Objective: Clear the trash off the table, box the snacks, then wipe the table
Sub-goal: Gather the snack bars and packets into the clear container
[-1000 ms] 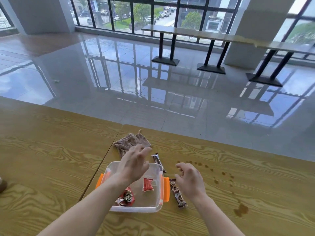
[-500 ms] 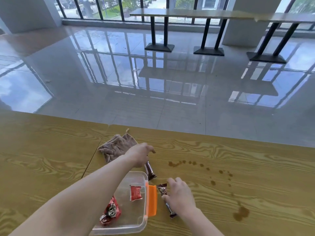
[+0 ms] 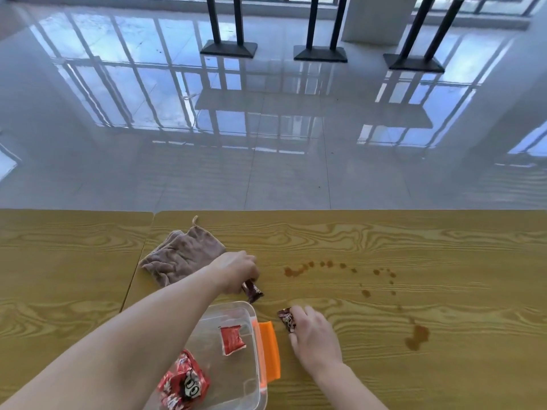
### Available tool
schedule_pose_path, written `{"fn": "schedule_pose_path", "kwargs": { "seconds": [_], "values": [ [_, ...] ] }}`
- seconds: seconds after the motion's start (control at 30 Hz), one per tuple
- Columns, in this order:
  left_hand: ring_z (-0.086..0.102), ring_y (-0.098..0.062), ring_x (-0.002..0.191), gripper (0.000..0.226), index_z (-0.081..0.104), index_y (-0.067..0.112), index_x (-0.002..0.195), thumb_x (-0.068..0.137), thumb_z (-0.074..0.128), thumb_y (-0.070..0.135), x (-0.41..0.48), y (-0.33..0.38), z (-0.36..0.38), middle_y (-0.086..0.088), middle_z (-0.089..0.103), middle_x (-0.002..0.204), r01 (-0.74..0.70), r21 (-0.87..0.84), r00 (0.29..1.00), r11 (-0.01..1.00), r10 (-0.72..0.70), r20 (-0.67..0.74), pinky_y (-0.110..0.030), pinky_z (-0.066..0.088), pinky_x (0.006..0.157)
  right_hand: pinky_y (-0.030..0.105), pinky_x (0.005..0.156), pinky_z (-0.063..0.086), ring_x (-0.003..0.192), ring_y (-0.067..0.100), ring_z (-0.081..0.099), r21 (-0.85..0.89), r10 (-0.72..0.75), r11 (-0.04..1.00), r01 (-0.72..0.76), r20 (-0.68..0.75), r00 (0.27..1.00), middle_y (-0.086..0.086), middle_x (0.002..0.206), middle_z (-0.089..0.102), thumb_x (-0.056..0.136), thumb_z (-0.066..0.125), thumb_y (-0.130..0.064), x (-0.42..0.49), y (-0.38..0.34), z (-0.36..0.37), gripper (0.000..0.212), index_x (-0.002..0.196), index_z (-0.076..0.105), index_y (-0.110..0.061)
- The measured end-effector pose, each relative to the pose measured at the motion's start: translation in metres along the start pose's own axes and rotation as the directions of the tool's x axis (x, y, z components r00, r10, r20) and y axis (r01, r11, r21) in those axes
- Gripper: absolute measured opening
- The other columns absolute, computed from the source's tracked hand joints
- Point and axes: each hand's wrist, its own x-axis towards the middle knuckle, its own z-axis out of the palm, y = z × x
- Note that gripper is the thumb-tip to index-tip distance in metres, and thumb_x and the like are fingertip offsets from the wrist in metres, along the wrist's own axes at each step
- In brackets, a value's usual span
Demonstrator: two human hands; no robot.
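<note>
A clear plastic box (image 3: 250, 313) with an orange latch (image 3: 270, 350) stands on the wooden table (image 3: 414, 247). Inside it lie a small red packet (image 3: 232, 339) and a red snack bag with cartoon eyes (image 3: 183, 383). My left hand (image 3: 236, 270) reaches past the box and closes its fingers on a dark brown snack bar (image 3: 253, 290) lying on the table. My right hand (image 3: 315, 335) rests right of the box, fingers closed over a second brown snack bar (image 3: 286, 318) whose far end sticks out.
A crumpled brown cloth (image 3: 180, 258) lies behind my left hand near the table's far edge. Brown spill drops (image 3: 296, 270) trail rightward to a larger stain (image 3: 417, 337). Beyond the table is glossy floor with black table bases (image 3: 321, 53).
The camera has tilted down. My left hand went from above the box to the far snack bar and closed on it. My right hand settled onto the near bar.
</note>
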Motion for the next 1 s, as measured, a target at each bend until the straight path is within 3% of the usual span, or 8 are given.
{"fn": "schedule_pose_path", "kwargs": {
  "seconds": [0.13,0.37,0.67,0.87,1.0],
  "values": [
    [0.056,-0.023,0.093,0.021,0.068,0.019,0.092,0.077,0.065,0.004,0.0,-0.003,0.005,0.002,0.06,0.093,-0.017,-0.028,1.0,0.999,0.017,-0.016,-0.038,0.054,0.068,0.033,0.082,0.05,0.096,0.021,0.055,0.024,0.038,0.999,-0.038,0.0,0.999,-0.002,0.098,0.056,0.091,0.06,-0.015,0.002,-0.001,-0.002,0.015,0.102,0.052,-0.021],
    [0.06,-0.021,0.079,0.015,0.06,0.018,0.076,0.07,0.074,0.019,-0.013,-0.021,-0.001,0.002,0.064,0.081,0.133,-0.373,0.983,0.918,-0.17,-0.067,-0.04,0.053,0.071,0.035,0.085,0.051,0.098,0.021,0.058,0.052,0.058,0.997,-0.058,0.004,0.998,0.0,0.099,0.06,0.089,0.056,-0.008,0.012,-0.009,-0.012,0.023,0.11,0.057,-0.018],
    [0.05,-0.009,0.067,0.032,0.05,0.02,0.069,0.071,0.082,0.02,-0.074,-0.019,-0.016,0.007,0.056,0.071,0.038,-0.558,0.879,0.829,-0.293,-0.375,-0.029,0.036,0.061,0.035,0.081,0.052,0.091,0.019,0.059,0.08,0.032,0.996,-0.028,-0.06,0.998,-0.001,0.094,0.06,0.088,0.062,-0.008,0.017,-0.025,-0.037,0.026,0.112,0.059,-0.018],
    [0.055,-0.014,0.076,0.025,0.061,0.018,0.081,0.071,0.083,0.017,-0.131,0.0,-0.01,0.008,0.061,0.08,0.034,-0.59,0.798,0.807,-0.377,-0.47,-0.032,0.046,0.07,0.032,0.077,0.051,0.088,0.019,0.061,0.111,-0.023,0.993,0.039,-0.145,0.989,-0.002,0.093,0.063,0.087,0.066,-0.008,0.009,-0.041,-0.052,0.033,0.117,0.062,-0.021],
    [0.052,-0.01,0.077,0.03,0.063,0.024,0.095,0.072,0.082,0.016,-0.169,0.014,0.0,0.016,0.054,0.083,0.046,-0.571,0.771,0.82,-0.393,-0.502,-0.025,0.04,0.069,0.028,0.074,0.047,0.092,0.018,0.063,0.135,-0.081,0.985,0.11,-0.206,0.975,-0.001,0.102,0.068,0.086,0.066,-0.011,0.005,-0.057,-0.067,0.038,0.123,0.061,-0.022]
  ]
}}
